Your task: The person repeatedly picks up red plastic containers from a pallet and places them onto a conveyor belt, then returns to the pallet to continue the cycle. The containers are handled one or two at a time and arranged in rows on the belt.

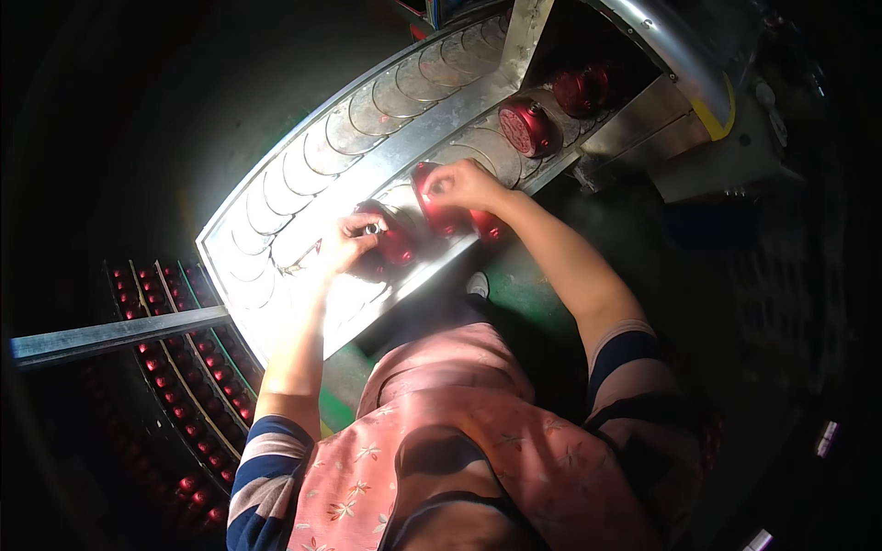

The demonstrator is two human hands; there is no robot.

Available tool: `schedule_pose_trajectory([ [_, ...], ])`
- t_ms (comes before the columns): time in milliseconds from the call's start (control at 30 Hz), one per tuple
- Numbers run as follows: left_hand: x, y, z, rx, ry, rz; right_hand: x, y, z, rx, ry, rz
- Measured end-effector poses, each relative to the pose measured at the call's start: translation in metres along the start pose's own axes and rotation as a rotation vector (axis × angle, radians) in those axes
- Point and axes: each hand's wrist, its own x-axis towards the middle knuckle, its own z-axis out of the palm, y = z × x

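Head view: we are observing both of the person's hands working over the near lane of a conveyor with crescent-shaped plates (354, 129). A metal divider (404, 142) is running between the two lanes, probably to keep their loads apart.

The left hand (345, 244) is pinching a silver ring fitting (372, 230) between thumb and fingers, against a dark-red metallic round part (398, 246). We are judging that a fingertip hold is being used because the fitting is so small. The right hand (462, 186) is curling over a second red part (446, 220), just beside the first; the fingers are blurring, so we cannot tell whether they are grasping it or only touching it. A third red part (487, 226) is sitting at the lane's near edge, below the right wrist.

Farther up the lane, a red part with a textured round face (524, 130) is resting well apart from the hands, its face turning toward us, with another (581, 92) lying in shadow beside the silver-edged housing (666, 41). The held parts are lying in front of the body, presumably so that both hands are reaching them with bent elbows.

At lower left, a rack (138, 286) is carrying rows of small red pieces, seemingly sorted by its rails. Glare is hiding the conveyor's lower-left corner.
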Motion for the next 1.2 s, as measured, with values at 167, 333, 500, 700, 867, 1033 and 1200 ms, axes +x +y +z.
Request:
schedule_pose_trajectory([
  [167,0.061,0.009,0.026,0.188,-0.097,-0.194,0.040,0.055,-0.040,-0.047,-0.134,-0.207],
  [333,0.095,0.075,0.056,0.183,-0.080,-0.046,0.038,0.090,-0.131,0.226,-0.129,-0.132],
  [500,0.095,0.087,0.058,-0.095,-0.091,0.057,0.042,0.104,-0.184,0.385,-0.055,-0.031],
  [700,0.099,0.056,0.030,-0.130,-0.260,0.094,0.015,0.080,-0.160,0.411,0.341,-0.287],
  [867,0.130,0.004,0.001,0.029,-0.408,0.250,-0.123,0.053,-0.108,0.233,0.880,-0.155],
  [1033,0.176,0.001,-0.016,0.105,-0.371,0.256,-0.298,0.050,0.009,0.274,1.240,0.381],
  [1200,0.097,0.098,0.074,-0.070,-0.077,0.520,-0.533,-0.055,0.116,0.153,1.687,0.946],
])
